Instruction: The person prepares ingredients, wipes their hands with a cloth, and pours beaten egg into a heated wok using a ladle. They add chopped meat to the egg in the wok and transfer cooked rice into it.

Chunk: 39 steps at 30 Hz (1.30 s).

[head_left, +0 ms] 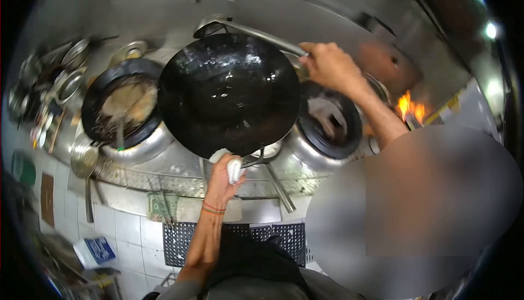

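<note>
A large black wok (229, 95) fills the middle of the view, its inside dark and wet with shiny spots. My left hand (222, 177) is closed around the near edge of the wok, by its loop handle, with a folded white cloth (234, 170) in the grip. Whether the wok rests on the stove or is raised, I cannot tell. My right hand (330, 66) grips the end of a long metal ladle (262, 35). The ladle's bowl lies at the wok's far rim. A blurred patch covers most of my right forearm.
On the left stands a wok (90, 103) with brownish liquid and a utensil in it; a darker wok (349, 136) is on the right. Flames (410, 107) burn farther right. A strainer (84, 155) hangs over the stove's front edge. Metal bowls (75, 54) crowd the far left.
</note>
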Available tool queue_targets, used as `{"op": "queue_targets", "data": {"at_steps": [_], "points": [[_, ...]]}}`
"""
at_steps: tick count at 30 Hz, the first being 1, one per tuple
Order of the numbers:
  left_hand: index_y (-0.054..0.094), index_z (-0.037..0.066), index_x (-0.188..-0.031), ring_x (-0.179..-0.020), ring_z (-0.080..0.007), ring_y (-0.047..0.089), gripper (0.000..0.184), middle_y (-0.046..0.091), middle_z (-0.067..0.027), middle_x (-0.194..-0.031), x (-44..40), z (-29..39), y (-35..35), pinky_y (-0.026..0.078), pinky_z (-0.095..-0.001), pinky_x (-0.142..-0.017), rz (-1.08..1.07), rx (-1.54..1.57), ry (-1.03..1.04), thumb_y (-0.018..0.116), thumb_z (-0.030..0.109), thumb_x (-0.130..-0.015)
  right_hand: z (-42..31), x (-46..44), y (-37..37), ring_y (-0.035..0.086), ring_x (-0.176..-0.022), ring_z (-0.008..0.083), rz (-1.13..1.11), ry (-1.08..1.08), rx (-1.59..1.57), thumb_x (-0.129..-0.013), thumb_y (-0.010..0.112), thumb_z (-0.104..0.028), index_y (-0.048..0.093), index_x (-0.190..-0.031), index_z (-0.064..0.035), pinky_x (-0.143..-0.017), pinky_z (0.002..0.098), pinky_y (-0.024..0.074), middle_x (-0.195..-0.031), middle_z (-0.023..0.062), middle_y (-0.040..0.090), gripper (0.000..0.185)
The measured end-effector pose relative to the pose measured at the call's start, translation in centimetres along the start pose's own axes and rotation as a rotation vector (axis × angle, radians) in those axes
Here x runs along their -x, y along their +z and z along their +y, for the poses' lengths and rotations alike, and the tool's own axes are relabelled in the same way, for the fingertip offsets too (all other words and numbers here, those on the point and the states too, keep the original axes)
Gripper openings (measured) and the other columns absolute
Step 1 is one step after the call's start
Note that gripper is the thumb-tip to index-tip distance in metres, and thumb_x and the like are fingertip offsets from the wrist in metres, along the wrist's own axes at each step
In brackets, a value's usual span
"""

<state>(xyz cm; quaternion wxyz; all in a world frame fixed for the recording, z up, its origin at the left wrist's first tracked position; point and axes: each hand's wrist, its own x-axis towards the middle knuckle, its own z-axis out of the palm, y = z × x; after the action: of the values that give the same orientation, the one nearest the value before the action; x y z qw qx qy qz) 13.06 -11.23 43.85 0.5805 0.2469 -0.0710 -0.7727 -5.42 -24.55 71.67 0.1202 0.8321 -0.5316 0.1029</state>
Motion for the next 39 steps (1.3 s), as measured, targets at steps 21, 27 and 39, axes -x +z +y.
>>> {"op": "queue_targets", "data": {"at_steps": [21,27,39], "points": [[0.052,0.012,-0.072,-0.049,-0.0173,0.053,0.016,0.05,-0.0061,-0.057,-8.0,-28.6,9.9,0.03,-0.0225,-0.032,0.107,-0.251,-0.38,0.054,0.023,-0.084,20.8,55.9,6.2,0.04,-0.043,0.0044,0.417,1.181,-1.205,-0.097,0.051,-0.02,0.055,-0.121,-0.0019,-0.035,0.0211,0.0309,-0.065,-0.0021,0.048,0.031],[0.053,0.011,-0.077,-0.054,-0.0216,0.055,0.017,0.053,-0.0055,-0.062,-13.5,-32.2,11.9,0.031,-0.0237,-0.035,0.141,-0.132,-0.35,0.058,0.026,-0.084,20.5,59.9,10.3,0.041,-0.038,0.0062,0.513,1.221,-1.357,-0.096,0.05,-0.017,0.056,-0.095,-0.0009,-0.031,0.0199,0.0313,-0.063,-0.0006,0.048,0.018],[0.052,0.01,-0.079,-0.056,-0.0223,0.053,0.014,0.051,-0.0054,-0.065,-21.9,-34.7,13.5,0.032,-0.0291,-0.038,0.115,-0.163,-0.279,0.052,0.022,-0.087,18.9,56.1,14.2,0.039,-0.036,0.009,0.585,1.345,-1.601,-0.092,0.057,-0.015,0.052,-0.095,-0.0061,-0.03,0.0236,0.0325,-0.057,0.001,0.045,0.011]]}}
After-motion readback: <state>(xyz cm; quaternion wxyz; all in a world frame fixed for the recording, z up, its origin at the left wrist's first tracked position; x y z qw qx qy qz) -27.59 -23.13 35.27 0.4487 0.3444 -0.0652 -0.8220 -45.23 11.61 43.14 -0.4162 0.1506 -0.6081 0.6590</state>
